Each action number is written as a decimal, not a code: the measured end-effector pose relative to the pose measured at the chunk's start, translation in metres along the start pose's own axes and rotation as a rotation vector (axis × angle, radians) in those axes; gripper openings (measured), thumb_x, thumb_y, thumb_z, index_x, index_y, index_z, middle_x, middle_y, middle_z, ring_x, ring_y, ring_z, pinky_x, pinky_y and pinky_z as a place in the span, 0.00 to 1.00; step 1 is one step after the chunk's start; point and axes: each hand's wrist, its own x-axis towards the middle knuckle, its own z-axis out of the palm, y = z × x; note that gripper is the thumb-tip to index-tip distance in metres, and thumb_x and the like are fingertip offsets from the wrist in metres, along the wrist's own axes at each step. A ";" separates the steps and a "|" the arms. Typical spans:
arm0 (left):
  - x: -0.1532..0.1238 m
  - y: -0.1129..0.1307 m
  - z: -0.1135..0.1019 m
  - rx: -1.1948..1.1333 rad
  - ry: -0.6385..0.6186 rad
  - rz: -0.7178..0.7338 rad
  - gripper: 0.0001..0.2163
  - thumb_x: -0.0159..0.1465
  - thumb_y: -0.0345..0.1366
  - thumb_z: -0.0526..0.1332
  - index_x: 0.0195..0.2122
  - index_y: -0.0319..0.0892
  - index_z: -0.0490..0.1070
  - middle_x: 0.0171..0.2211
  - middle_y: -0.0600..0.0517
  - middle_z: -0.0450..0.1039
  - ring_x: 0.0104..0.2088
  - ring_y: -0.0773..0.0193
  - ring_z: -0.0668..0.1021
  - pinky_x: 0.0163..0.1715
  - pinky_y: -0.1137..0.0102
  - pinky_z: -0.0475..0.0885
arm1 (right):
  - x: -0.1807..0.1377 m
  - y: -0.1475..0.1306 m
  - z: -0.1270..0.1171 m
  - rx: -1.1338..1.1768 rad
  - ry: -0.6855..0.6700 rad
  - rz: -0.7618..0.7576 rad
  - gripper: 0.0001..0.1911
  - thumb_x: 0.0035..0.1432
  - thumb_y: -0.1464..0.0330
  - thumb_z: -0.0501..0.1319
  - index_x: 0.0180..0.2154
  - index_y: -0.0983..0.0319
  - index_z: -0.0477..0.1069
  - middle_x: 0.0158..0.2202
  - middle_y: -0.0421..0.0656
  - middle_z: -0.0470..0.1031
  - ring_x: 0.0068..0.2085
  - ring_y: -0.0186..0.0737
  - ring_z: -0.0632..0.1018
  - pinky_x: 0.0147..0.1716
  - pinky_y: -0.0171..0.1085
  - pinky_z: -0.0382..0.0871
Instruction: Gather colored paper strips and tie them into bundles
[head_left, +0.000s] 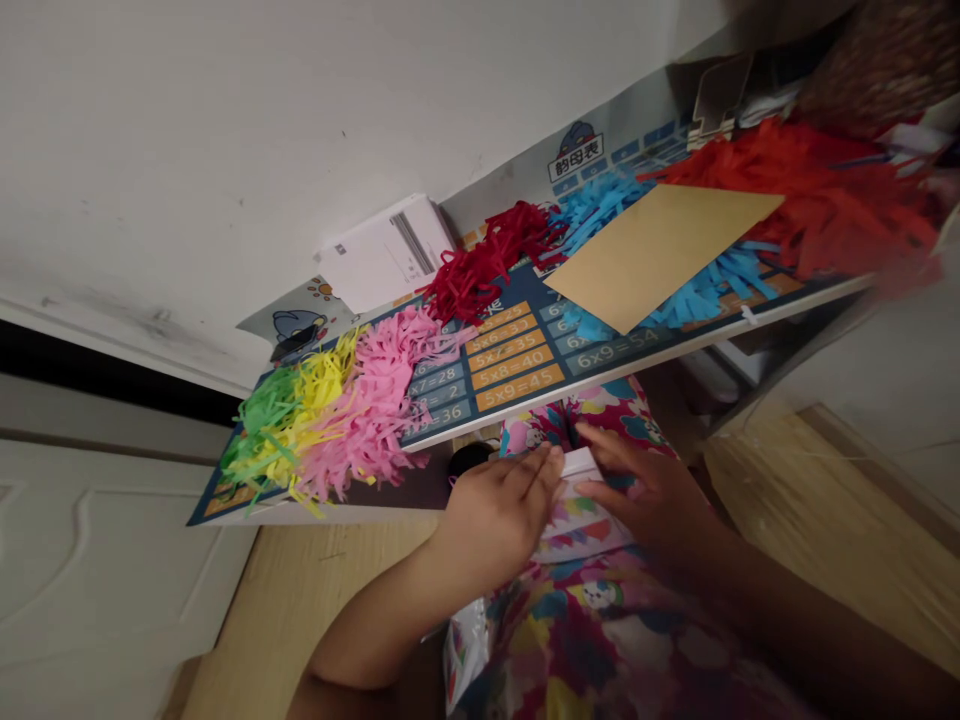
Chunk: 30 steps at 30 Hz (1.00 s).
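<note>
Fingers (532, 480) of the left hand (499, 510) lie over the upper left of a white-topped packet (581, 530), while the right hand (652, 490) has its thumb and index finger at the upper right; whether either hand pinches it I cannot tell; the packet sits on the person's lap, over bright patterned clothing (600, 610); a shiny plastic wrapper (466, 650) lies near the left forearm; beyond the knees, the printed surface (517, 385) carries green (266, 405), yellow (326, 390), pink (375, 400), dark red (487, 262), blue (600, 205) and bright red paper strips (810, 200); a tan sheet (660, 250) overlaps the blue; a white stack (390, 255) stands by the wall (225, 150).
</note>
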 end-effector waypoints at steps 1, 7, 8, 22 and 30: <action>-0.004 0.001 0.002 -0.011 -0.009 -0.004 0.15 0.71 0.29 0.55 0.57 0.28 0.68 0.51 0.37 0.79 0.48 0.56 0.83 0.45 0.64 0.82 | 0.000 0.001 0.000 0.002 0.024 -0.054 0.24 0.63 0.63 0.61 0.60 0.56 0.70 0.46 0.43 0.82 0.44 0.43 0.83 0.38 0.37 0.77; -0.024 -0.007 0.018 -0.158 0.185 -0.134 0.12 0.69 0.35 0.62 0.51 0.37 0.73 0.45 0.44 0.83 0.44 0.61 0.84 0.45 0.68 0.81 | 0.004 0.007 -0.005 0.038 0.144 -0.253 0.11 0.64 0.67 0.61 0.47 0.52 0.79 0.49 0.41 0.81 0.47 0.40 0.82 0.48 0.39 0.77; -0.028 -0.011 0.022 -0.197 0.218 -0.170 0.11 0.68 0.36 0.63 0.50 0.38 0.74 0.44 0.45 0.83 0.42 0.61 0.85 0.42 0.69 0.82 | 0.006 0.008 -0.006 0.061 0.164 -0.220 0.10 0.63 0.66 0.63 0.45 0.52 0.79 0.47 0.41 0.82 0.46 0.40 0.83 0.48 0.40 0.78; -0.037 -0.040 0.079 -0.533 0.613 -0.379 0.07 0.68 0.36 0.63 0.40 0.42 0.81 0.38 0.47 0.84 0.39 0.63 0.86 0.41 0.69 0.82 | 0.026 0.049 0.002 0.294 0.217 0.052 0.10 0.57 0.60 0.68 0.40 0.56 0.80 0.46 0.44 0.82 0.49 0.45 0.81 0.51 0.46 0.75; -0.042 -0.038 0.091 -0.606 0.670 -0.668 0.08 0.66 0.39 0.65 0.35 0.44 0.82 0.36 0.48 0.85 0.37 0.61 0.86 0.40 0.66 0.82 | 0.049 0.042 0.006 0.297 0.174 0.098 0.10 0.57 0.60 0.65 0.35 0.58 0.80 0.42 0.46 0.83 0.46 0.45 0.82 0.48 0.45 0.76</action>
